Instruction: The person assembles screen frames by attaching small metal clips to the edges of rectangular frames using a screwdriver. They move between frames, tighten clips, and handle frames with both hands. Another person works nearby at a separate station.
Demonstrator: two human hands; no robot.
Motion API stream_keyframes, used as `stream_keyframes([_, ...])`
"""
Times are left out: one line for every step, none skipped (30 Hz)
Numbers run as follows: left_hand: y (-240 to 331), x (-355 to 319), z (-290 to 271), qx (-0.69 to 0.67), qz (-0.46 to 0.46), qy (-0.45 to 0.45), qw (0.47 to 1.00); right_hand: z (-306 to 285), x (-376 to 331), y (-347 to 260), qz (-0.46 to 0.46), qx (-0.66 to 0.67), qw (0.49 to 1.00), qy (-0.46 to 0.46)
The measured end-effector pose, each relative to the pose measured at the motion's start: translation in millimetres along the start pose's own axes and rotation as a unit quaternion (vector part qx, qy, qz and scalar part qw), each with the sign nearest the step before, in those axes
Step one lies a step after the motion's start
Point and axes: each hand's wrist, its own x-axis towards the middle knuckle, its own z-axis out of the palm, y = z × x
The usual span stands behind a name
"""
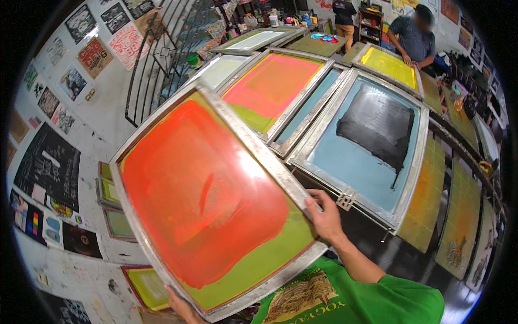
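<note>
A large metal-framed printing screen (208,200) fills the centre and lower left of the frame, tilted up toward the camera. Its mesh is coated with a broad patch of orange-red ink over a yellow-green ground, the green showing along the lower right and upper edges.

The right hand (322,216), just right of centre, grasps the screen's right frame bar, thumb on the front face and fingers wrapped behind. The left hand (181,305) shows only in part at the bottom edge, its fingers curled under the lower frame bar and gripping it. A green printed shirt (350,297) lies along the bottom right.

Behind the held screen, toward the upper centre, 1 screen with pink and orange ink (272,86) leans on the long table. To its right, a pale blue screen with a black ink patch (367,140) lies hinged at its lower corner. Further up right sits a yellow screen (389,66), with another person (413,38) bending over it, both hands on its far edge. A second person (343,16) stands at the top with their back turned.

Yellow-green printed sheets (458,216) run down the right side of the frame. Posters (48,167) cover the white wall on the left.
</note>
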Motion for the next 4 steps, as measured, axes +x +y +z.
stream_keyframes([1.4, 31.1, -4.2, 0.008, -0.003, 0.002, 1.0, 28.7, 11.6, -3.0, -0.001, 0.01, 1.0, -0.011])
stream_keyframes([-1.4, 66.2, -21.9, 0.017, -0.004, 0.006, 1.0, 57.8, 20.0, -4.5, 0.004, 0.02, 0.999, -0.034])
stream_keyframes([-7.1, 104.2, -48.8, 0.027, -0.007, 0.01, 1.0, 86.2, 26.6, -0.9, -0.005, 0.05, 0.997, -0.057])
stream_keyframes([0.9, 123.3, -46.9, 0.033, 0.001, 0.009, 0.999, 112.8, 31.2, -1.5, 0.002, 0.056, 0.995, -0.077])
